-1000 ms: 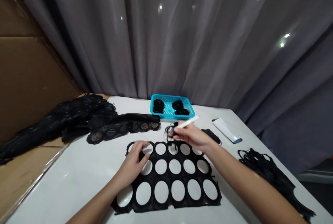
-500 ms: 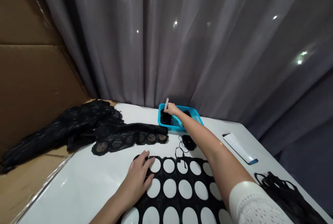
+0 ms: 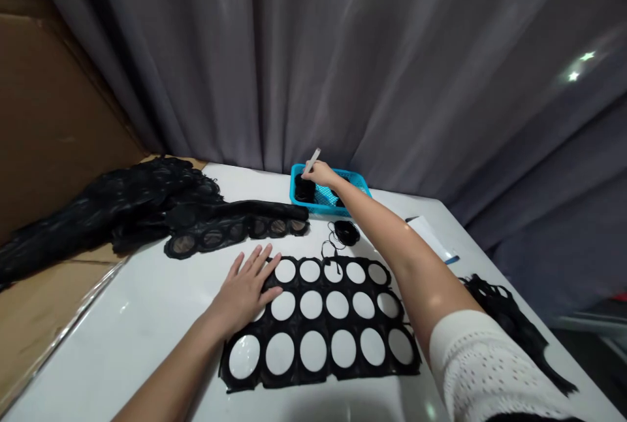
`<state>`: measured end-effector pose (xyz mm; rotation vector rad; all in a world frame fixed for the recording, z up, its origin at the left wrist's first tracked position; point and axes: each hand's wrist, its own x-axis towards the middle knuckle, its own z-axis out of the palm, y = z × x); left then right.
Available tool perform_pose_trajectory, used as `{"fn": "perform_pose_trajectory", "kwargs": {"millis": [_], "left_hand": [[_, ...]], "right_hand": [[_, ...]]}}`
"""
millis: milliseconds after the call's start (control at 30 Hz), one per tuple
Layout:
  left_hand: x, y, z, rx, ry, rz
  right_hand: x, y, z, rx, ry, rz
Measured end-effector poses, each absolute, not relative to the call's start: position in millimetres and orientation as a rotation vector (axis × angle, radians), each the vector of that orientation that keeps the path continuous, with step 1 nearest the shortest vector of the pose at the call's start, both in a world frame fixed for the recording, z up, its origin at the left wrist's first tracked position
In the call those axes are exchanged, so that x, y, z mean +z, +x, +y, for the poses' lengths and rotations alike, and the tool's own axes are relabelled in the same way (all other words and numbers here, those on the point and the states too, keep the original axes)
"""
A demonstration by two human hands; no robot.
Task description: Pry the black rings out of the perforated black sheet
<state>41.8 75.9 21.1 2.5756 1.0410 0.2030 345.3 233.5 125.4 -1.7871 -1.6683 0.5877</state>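
Black fabric with rows of round holes (image 3: 321,324) lies flat on the white table. My left hand (image 3: 249,288) rests on its upper left corner, fingers spread. Stretched out to the far side, my right hand (image 3: 318,173) is over the left part of a blue basket (image 3: 333,209), its fingers closed on a thin pale stick-like tool (image 3: 312,161). Just below the fingertips, black bundles (image 3: 304,188) lie in the basket. A coil of black cord (image 3: 347,232) sits between basket and fabric, its loose end reaching over the top row of holes.
Piled black material (image 3: 127,200) and a strip with round holes (image 3: 230,234) lie at the left, beside cardboard (image 3: 59,108). To the right are a white flat item (image 3: 431,239) and more black material (image 3: 514,321). A grey curtain (image 3: 313,63) hangs behind the table (image 3: 147,337).
The view has shifted, showing the fabric's near edge. My left hand's fingers have spread wider. My right hand stays over the basket, with the pale tool tilted more to the right.
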Motion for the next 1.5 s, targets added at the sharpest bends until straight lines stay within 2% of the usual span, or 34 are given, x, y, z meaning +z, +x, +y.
{"fn": "perform_pose_trajectory", "kwargs": {"millis": [167, 233, 300, 467, 600, 733, 1300, 1500], "left_hand": [[9, 32, 90, 0.211, 2.738, 1.033], [9, 40, 88, 0.359, 2.81, 1.093], [12, 58, 77, 0.508, 2.884, 1.07], [28, 137, 21, 0.43, 3.046, 0.473], [27, 196, -11, 0.359, 3.105, 0.31], [17, 220, -18, 0.362, 3.115, 0.315], [9, 218, -16, 0.475, 3.167, 0.265], [12, 218, -19, 0.511, 3.24, 0.277]], "right_hand": [[133, 374, 123, 0.63, -1.517, -1.573], [124, 387, 61, 0.745, -1.332, -1.371], [106, 400, 3, 0.788, -1.363, -1.209], [53, 418, -77, 0.92, -1.509, -1.008], [31, 424, -82, 0.934, -1.574, -1.087], [28, 429, -78, 0.958, -1.572, -1.111], [30, 432, -73, 0.962, -1.604, -1.124], [34, 429, -76, 0.817, -1.724, -1.319]]}}
